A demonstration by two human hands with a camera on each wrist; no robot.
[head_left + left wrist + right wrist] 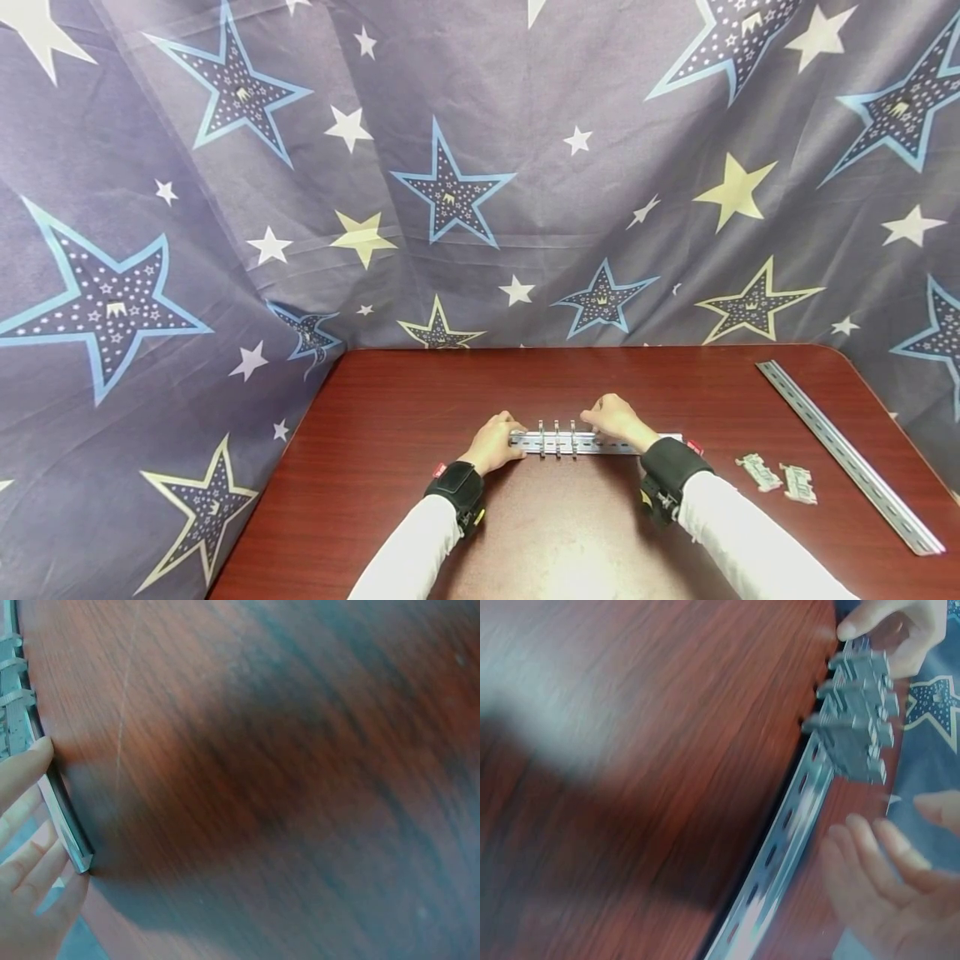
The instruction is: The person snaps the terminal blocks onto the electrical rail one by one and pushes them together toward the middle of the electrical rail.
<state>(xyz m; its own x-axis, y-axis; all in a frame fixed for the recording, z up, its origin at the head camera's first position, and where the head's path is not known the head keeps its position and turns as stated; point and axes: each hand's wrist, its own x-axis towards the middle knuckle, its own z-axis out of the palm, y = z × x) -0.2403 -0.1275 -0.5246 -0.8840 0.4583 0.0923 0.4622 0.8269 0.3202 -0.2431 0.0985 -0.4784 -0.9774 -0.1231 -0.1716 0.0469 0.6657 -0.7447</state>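
A slotted metal DIN rail (615, 448) lies across the table in the head view. Three thin grey terminal blocks (851, 742) sit side by side across it, left of its middle. My left hand (495, 442) grips the rail's left end; in the left wrist view the thumb (34, 757) lies along the near edge and the fingers are on the far side. Just behind the rail, right of the blocks, is my right hand (900, 892). Its fingers are loosely bent, with nothing between them and the thumb in the right wrist view.
Two loose pale green-grey terminal blocks (759, 472) lie on the red-brown wooden table (420, 383), right of my right wrist. A longer slotted rail (847, 454) lies slantwise near the right edge. Behind the table hangs a grey star-patterned cloth (480, 275).
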